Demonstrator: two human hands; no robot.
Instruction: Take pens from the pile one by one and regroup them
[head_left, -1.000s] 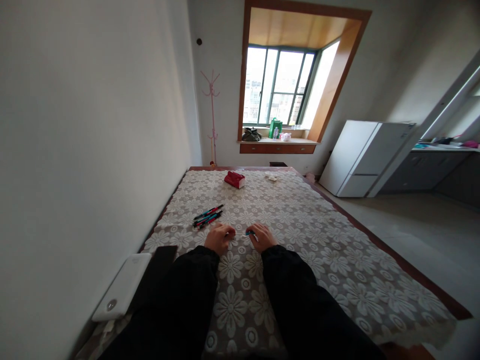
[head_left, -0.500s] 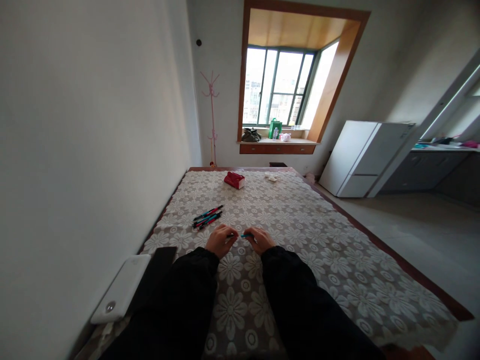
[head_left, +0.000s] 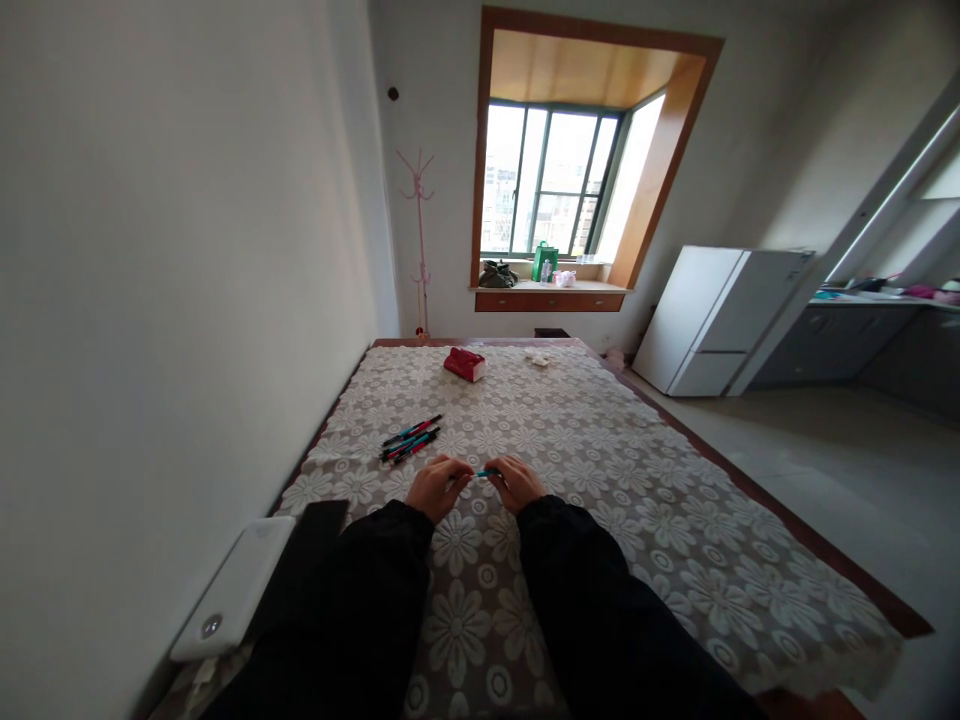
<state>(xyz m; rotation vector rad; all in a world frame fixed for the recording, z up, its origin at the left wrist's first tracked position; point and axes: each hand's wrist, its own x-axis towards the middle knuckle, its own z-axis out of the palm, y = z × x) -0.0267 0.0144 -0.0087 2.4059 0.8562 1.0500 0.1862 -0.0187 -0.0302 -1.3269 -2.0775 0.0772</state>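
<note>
A thin teal pen (head_left: 482, 474) bridges the small gap between my hands, low over the patterned tablecloth (head_left: 459, 625). My left hand (head_left: 437, 485) pinches its left end with thumb and fingertips, which cover that end. Closed around the other end is my right hand (head_left: 517, 483), its fingers hiding most of the dark part. Just beyond my left hand lies a loose pile of several pens (head_left: 410, 440) in black, teal and red.
A red tissue pack (head_left: 465, 365) and a small whitish item (head_left: 537, 359) lie toward the table's far end. By the left wall are a white power bank (head_left: 232, 585) with a cable and a black flat object (head_left: 324, 525). A fridge (head_left: 724, 320) stands beyond the right side.
A dark piece showed in my left fingers, with a pale gap before the teal part; now the teal part reaches my left fingertips. The view has shifted slightly.
</note>
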